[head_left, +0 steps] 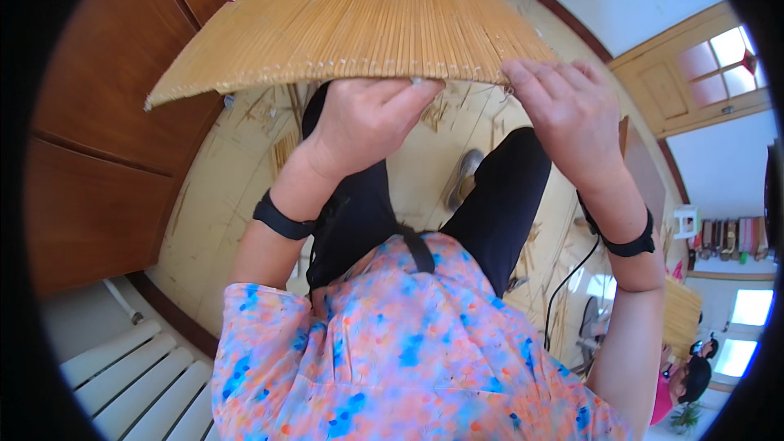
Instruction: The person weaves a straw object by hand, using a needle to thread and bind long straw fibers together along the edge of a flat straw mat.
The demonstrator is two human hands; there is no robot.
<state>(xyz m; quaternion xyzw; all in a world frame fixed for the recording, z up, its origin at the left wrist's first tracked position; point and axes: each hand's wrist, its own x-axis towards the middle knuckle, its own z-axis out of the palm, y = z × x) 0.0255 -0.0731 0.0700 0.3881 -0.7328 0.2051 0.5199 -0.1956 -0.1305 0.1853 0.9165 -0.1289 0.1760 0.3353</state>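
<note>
A wide, tan panel of thin straw-like sticks (351,20), with small pale stitches along its near edge, spans the upper middle of the view. My left hand (367,118) has its fingers curled on that edge near the middle, a tiny pale bit by its thumb. My right hand (572,106) grips the same edge at its right end, fingertips bent over it, with a thin looped strand hanging just beneath. Both hands' fingertips are partly hidden. My legs in black trousers are below the panel.
Wooden cabinets (106,139) line the left, above a white radiator (131,384). Stick scraps lie on the tiled floor (188,204) around my feet. A wooden door (670,90) and a shelf of books (727,237) are right. A person in pink (661,400) is at lower right, near another straw panel (678,318).
</note>
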